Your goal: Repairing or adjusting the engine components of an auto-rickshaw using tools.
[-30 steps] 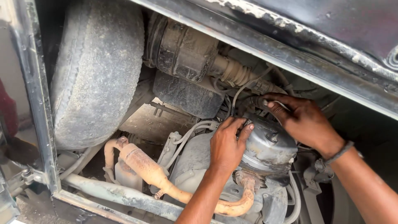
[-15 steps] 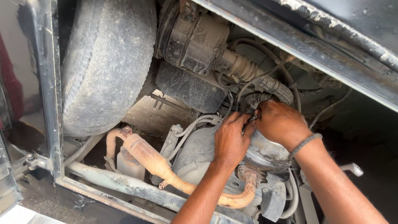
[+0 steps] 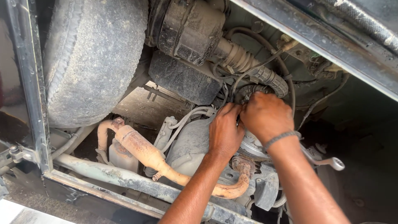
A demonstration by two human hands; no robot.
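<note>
Fingers (image 3: 236, 111) hidden among hoses (image 3: 265, 74); tyre (image 3: 95, 62) cropped.

place: vehicle repair spot — dusty tyre (image 3: 93, 58) | rusty pipe (image 3: 145, 155) | wrench (image 3: 331, 161)

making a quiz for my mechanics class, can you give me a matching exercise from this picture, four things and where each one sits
Things:
1. dusty tyre
2. rusty orange pipe
3. ring spanner
4. black ribbed hose

Places:
A. just above the two hands
B. upper left of the bay
C. right of the right forearm
D. low, left of the left forearm

Pairs: 1-B, 2-D, 3-C, 4-A
</note>
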